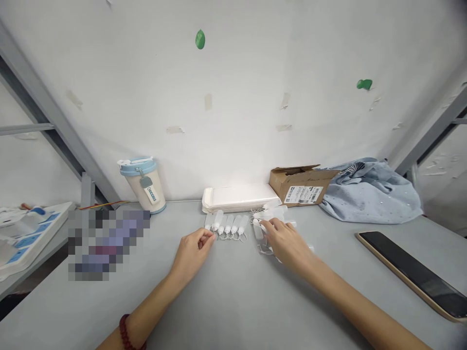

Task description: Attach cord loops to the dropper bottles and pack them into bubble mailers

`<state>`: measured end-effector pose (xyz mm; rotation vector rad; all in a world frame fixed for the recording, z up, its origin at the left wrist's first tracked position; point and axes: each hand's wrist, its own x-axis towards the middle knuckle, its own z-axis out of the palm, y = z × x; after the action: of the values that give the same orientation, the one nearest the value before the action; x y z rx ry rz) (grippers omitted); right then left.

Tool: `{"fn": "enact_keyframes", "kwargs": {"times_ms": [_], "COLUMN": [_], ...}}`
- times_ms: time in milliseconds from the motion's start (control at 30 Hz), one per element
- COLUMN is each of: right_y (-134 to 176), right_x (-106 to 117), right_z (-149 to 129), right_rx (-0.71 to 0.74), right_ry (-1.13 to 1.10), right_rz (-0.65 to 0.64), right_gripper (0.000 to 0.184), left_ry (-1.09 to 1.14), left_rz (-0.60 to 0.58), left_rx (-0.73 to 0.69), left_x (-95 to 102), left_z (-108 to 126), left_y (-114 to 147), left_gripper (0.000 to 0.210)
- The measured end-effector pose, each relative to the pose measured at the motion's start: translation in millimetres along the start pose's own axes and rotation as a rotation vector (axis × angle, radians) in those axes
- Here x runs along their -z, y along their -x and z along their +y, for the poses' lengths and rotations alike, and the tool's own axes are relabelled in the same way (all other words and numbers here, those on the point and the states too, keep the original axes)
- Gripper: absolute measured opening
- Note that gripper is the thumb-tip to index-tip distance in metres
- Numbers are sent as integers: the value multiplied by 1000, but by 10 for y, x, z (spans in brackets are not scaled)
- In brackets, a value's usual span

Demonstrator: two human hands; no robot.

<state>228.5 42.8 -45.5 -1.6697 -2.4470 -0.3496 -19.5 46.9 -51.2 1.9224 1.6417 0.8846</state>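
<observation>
Several small translucent plastic bottles [228, 224] with white caps and thin loops lie side by side in a row on the grey table. At the row's left end is my left hand [193, 250], its thumb and fingertips pinched together beside a cap; what lies in the pinch is hidden. My right hand [292, 243] reaches over a loose heap of similar bottles [272, 213]. Its fingertips close on one small plastic bottle [258, 232] at the heap's left side. The palm covers part of the heap.
A stack of white flat boxes [241, 197] lies behind the bottles, against the wall. Right of it are an open cardboard box [301, 187] and a blue cloth [372, 194]. A phone [408, 267] lies at right; a cup [144, 187] and a power strip [32, 238] are at left.
</observation>
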Motion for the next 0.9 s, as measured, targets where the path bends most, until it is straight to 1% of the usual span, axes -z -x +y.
{"fn": "enact_keyframes", "kwargs": {"times_ms": [33, 100, 200, 267, 333, 400, 467, 533, 667, 767, 900], "right_y": [-2, -5, 0, 19, 52, 92, 126, 146, 154, 159, 176], "right_x": [-3, 4, 64, 128, 190, 229, 241, 237, 229, 249, 294], "right_z": [11, 29, 13, -40, -117, -196, -259, -300, -328, -336, -360], "right_rx": [0, -4, -31, -58, -89, -89, -55, -5, 71, 63, 34], "right_ry": [-34, -149, -420, -611, -773, -868, -905, -918, -918, -918, -956], "right_rz": [19, 106, 284, 325, 279, 204, 155, 136, 129, 106, 36], "right_gripper": [30, 29, 25, 23, 22, 23, 23, 23, 22, 21, 20], "left_ry": [-5, -6, 11, 44, 97, 154, 195, 219, 261, 356, 583], "left_rz": [0, 1, -4, -22, -57, -115, -180, -230, -258, -285, -347], "left_rx": [-6, -19, -32, -30, -31, -46, -64, -72, -87, -23, 96], "left_x": [0, 1, 1, -2, -7, -13, -21, -28, -38, -43, -56], "left_z": [2, 8, 41, 89, 152, 217, 270, 304, 319, 298, 264], "left_y": [4, 18, 57, 94, 135, 178, 216, 247, 270, 258, 235], "left_gripper": [26, 25, 26, 26, 26, 27, 30, 29, 26, 25, 30]}}
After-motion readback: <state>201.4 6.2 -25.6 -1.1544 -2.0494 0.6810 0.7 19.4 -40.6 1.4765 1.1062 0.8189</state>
